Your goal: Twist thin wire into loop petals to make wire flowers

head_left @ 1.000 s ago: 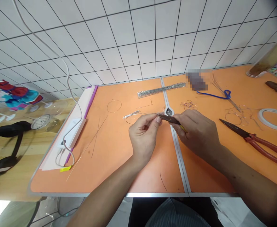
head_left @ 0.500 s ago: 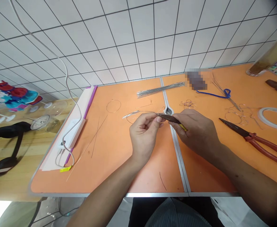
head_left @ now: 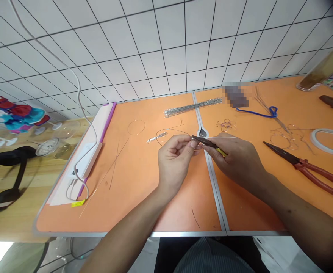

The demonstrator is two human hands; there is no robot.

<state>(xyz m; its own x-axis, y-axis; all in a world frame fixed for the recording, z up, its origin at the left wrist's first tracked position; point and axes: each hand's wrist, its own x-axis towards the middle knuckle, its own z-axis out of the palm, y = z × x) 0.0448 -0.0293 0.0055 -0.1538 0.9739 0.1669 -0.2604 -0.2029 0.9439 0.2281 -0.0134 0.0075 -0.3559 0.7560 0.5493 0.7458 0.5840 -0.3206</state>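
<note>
My left hand (head_left: pixel 175 157) pinches a thin wire (head_left: pixel 166 131) that curves out in a loop behind the fingers. Small pliers (head_left: pixel 205 141) with dark jaws and a yellow grip sit in my right hand (head_left: pixel 236 153), closed around the handles. Their jaw tips meet the wire right at my left fingertips. Whether the jaws clamp it cannot be made out. A straight length of wire (head_left: pixel 229 137) passes over the right hand. On the table beyond lie a short bundle of cut wires (head_left: pixel 157 137), a wire ring (head_left: pixel 136 127) and a wire flower shape (head_left: pixel 225 125).
Long straight wires (head_left: pixel 193 107) lie at the back of the orange table (head_left: pixel 143 197). Red-handled pliers (head_left: pixel 305 165), a white ring-shaped roll (head_left: pixel 316 148) and a blue twisted stem (head_left: pixel 257 113) are on the right. A power strip (head_left: pixel 89 159) with a white cable stands left.
The wire loop behind my left hand has shifted slightly right and opened wider. Both hands have moved a little to the right, pliers included.
</note>
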